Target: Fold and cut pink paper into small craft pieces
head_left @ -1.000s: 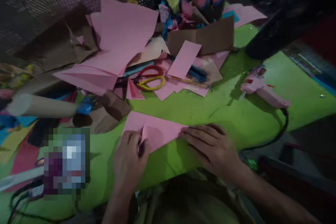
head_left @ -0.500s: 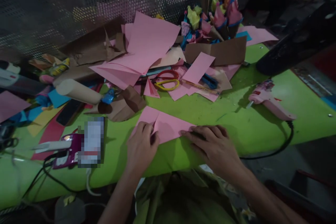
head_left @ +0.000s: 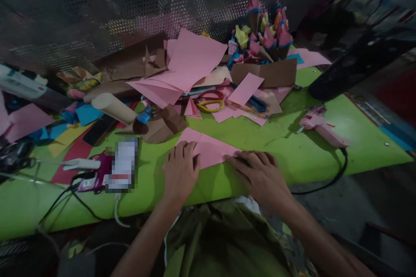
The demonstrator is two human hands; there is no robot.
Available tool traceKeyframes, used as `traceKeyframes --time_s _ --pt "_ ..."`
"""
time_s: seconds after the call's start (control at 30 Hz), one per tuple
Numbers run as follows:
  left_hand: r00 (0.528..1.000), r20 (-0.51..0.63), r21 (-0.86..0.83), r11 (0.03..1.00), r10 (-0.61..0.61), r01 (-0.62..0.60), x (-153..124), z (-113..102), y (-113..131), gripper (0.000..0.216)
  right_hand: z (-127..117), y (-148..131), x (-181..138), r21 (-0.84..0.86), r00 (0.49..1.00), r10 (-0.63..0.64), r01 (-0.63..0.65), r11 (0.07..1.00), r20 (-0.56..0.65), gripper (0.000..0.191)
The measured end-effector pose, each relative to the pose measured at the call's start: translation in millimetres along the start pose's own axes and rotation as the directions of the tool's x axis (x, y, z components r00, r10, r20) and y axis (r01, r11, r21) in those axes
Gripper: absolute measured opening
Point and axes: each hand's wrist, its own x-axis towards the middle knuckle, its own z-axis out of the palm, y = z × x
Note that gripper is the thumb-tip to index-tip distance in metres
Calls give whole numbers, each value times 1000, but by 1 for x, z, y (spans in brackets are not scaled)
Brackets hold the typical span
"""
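Note:
A folded sheet of pink paper (head_left: 211, 151) lies on the green table in front of me. My left hand (head_left: 181, 168) holds its left side, the fingers pressed down on the paper and the thumb close to them. At the right corner, my right hand (head_left: 260, 171) has its thumb and fingertips closed on the paper's edge. Part of the sheet is hidden under both hands. Just beyond it are a small folded pink piece (head_left: 193, 110) and scissors (head_left: 212, 110) with red and yellow handles.
A pink glue gun (head_left: 325, 130) with a black cord rests at the right, near a dark cylinder (head_left: 341, 73). Paper cones (head_left: 268, 39) stand at the back beside piled pink sheets (head_left: 195, 60). To the left are a phone (head_left: 123, 164), a purple power strip (head_left: 94, 178) and a brown paper roll (head_left: 113, 108).
The raised flap under my left hand has been pressed flatter. My right hand stays at the paper's right corner. The whole view has shifted slightly.

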Motion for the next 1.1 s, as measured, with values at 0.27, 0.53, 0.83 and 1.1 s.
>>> traceKeyframes --time_s 0.27,0.53,0.83,1.1 --pt "959 -18 -83 955 283 -284 -6 24 -6 43 -1 -2 1 -21 1000 1 -1 1000 -5 40" --pt "942 102 -158 940 320 -303 -30 11 2 55 -1 -4 0 -31 1000 18 -18 999 10 44" --pt "927 155 -120 938 341 -325 -32 5 4 65 -10 -5 -1 39 1000 26 -26 999 -6 42" --pt "925 137 -92 934 354 -344 -33 5 4 63 3 -47 -3 22 990 -108 106 994 87 53"
